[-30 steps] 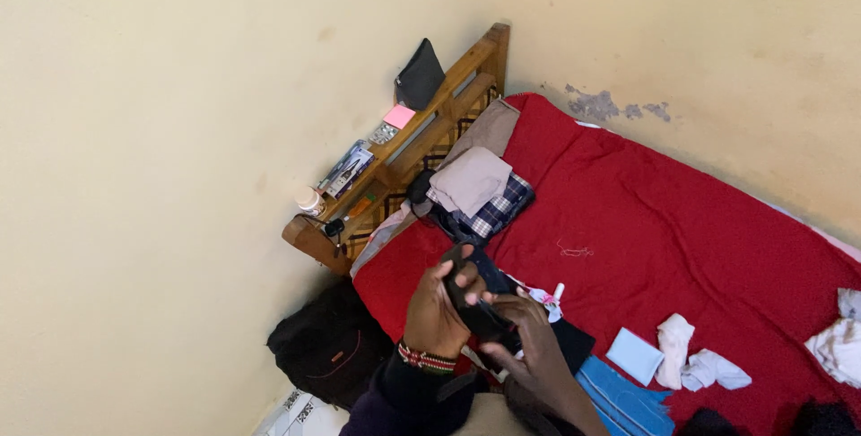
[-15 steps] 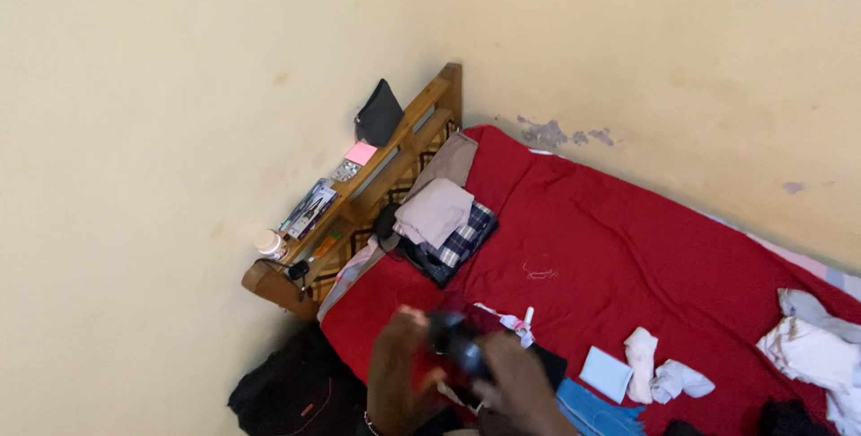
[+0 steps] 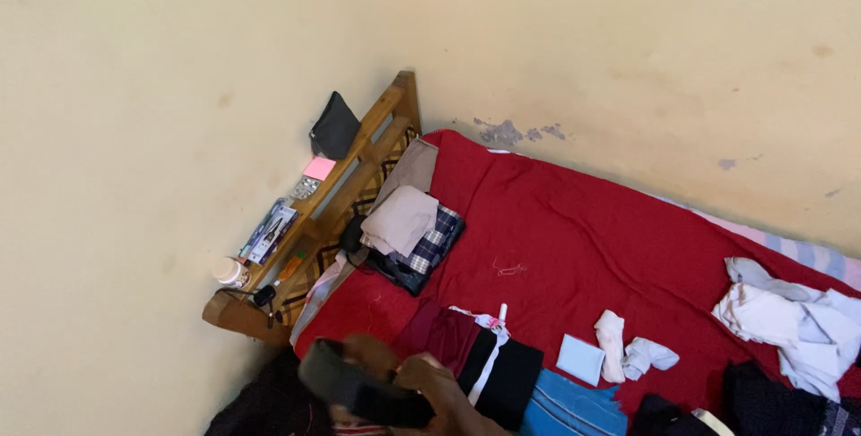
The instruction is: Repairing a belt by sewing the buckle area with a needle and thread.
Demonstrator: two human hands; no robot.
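Hands meet at the bottom edge of the head view, at about 7 o'clock, and both are blurred. The left hand (image 3: 363, 355) and the right hand (image 3: 430, 380) grasp together a dark, flat, folded piece of cloth or soft case (image 3: 359, 387); what it is exactly I cannot tell. Its long axis runs from 10 o'clock down to 4 o'clock. The upper end points toward the wooden headboard shelf (image 3: 314, 221), the lower end toward the person's body. The left hand sits at the 10 o'clock end, with fingers over the top edge. The right hand closes on the 4 o'clock end, so it is the nearer one to the folded stack.

This dark item is held just above the near corner of the red bedsheet (image 3: 574, 230). Directly at 2 o'clock from the right hand, very near, lies a folded stack of maroon and black garments (image 3: 484, 355). Farther at 12 o'clock is a pile of beige and checked clothes (image 3: 408, 230). At 3 o'clock, well apart, are a light blue folded square (image 3: 581, 360) and white socks (image 3: 628, 351).
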